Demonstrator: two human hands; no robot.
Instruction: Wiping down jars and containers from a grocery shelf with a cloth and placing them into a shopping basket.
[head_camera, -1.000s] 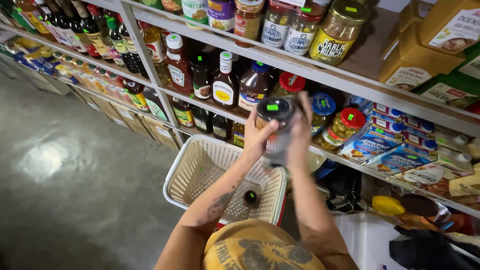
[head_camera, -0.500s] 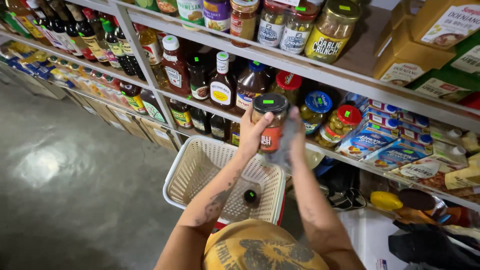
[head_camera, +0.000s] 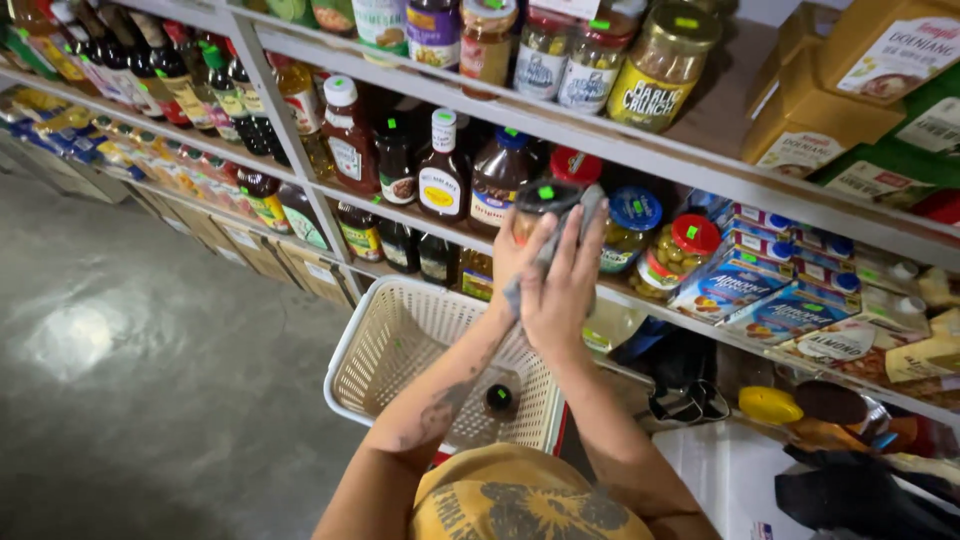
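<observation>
Head view: both my hands on a jar in front of the shelves

Head view takes in the metal shelving (head_camera: 700, 165) first, running from the upper left to the right edge of the frame, packed with sauce bottles (head_camera: 440, 165) in the middle row and glass jars (head_camera: 660, 65) along the top. Grey concrete floor (head_camera: 130, 340) fills the lower left. Below the shelves, at the centre of the frame, sits my cream plastic basket (head_camera: 385, 345), with one small dark-capped item (head_camera: 499, 398) lying on its bottom. Just above the basket, in front of the middle shelf, I hold a jar (head_camera: 545, 200) with a dark lid and a green sticker on top. My left hand (head_camera: 515, 255) is closed around its near side. My right hand (head_camera: 568, 285) presses a grey cloth (head_camera: 560, 240) flat against the jar, fingers stretched upward over it. The cloth and my fingers hide most of the jar's body, so I cannot tell what is inside it.
</observation>
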